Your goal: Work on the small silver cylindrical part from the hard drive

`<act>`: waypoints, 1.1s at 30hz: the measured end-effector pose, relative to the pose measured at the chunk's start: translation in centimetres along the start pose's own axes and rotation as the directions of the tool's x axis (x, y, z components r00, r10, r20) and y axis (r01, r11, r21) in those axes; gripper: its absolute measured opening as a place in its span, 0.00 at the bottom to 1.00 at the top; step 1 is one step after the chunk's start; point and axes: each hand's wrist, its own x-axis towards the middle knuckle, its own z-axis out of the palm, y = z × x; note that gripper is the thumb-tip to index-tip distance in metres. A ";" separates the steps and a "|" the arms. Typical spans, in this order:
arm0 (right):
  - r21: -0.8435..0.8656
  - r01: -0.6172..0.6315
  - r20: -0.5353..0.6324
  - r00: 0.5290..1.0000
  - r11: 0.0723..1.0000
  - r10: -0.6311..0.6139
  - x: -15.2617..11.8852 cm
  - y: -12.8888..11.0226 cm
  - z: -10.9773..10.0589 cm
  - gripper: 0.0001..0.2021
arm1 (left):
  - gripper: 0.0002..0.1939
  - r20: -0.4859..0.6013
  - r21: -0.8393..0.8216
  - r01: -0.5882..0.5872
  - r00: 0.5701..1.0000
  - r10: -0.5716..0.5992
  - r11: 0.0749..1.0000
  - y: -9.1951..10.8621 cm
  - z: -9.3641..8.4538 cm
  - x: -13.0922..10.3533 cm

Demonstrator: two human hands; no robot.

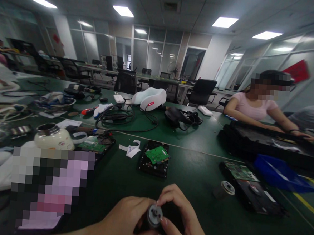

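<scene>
Near the bottom centre, my left hand (129, 219) is wrapped round a small dark metal cylinder (154, 215), whose round end with holes faces up. The thumb and index finger of my right hand (184, 219) pinch the cylinder's rim from the other side. Beyond my hands lies a black hard drive (153, 169) with a green circuit board (157, 154) resting on top at an angle. To the right, a second metal cylinder (226, 188) stands upright beside another black drive unit (259, 196) with a board at its far end.
A cream pot (53, 137), tools and cables crowd the left. Black cables (116, 116), a white neck pillow (150, 98) and a black strapped item (182, 117) lie farther back. A person in pink (257, 108) works at a black case (279, 140), near a blue tray (282, 174).
</scene>
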 end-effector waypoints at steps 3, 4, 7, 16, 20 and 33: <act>0.012 0.003 0.013 1.000 1.000 -0.003 -0.1 -0.1 -0.2 0.06 | 0.09 0.012 0.011 -0.005 1.000 0.005 1.000 0.1 -0.1 0.0; 0.018 0.006 0.013 1.000 1.000 -0.007 -0.1 -0.1 -0.2 0.06 | 0.10 0.022 0.015 -0.009 1.000 0.009 1.000 0.2 -0.1 -0.1; 0.026 0.006 0.004 1.000 1.000 -0.006 -0.2 -0.1 -0.2 0.08 | 0.10 0.036 0.028 -0.026 0.999 0.025 0.999 0.3 -0.2 -0.2; 0.061 -0.065 -0.014 0.998 0.996 0.066 -0.3 0.1 0.0 0.14 | 0.09 0.022 0.049 -0.047 0.999 0.046 0.998 0.2 -0.1 -0.3; 0.087 -0.069 -0.010 0.998 0.994 0.070 -0.3 0.3 -0.1 0.15 | 0.10 0.021 0.052 -0.045 0.999 0.044 0.998 0.1 -0.1 -0.4; 0.101 -0.094 -0.011 0.995 0.990 0.095 -0.3 0.5 0.0 0.14 | 0.09 0.034 0.092 -0.025 0.999 0.022 0.995 0.5 -0.4 -0.3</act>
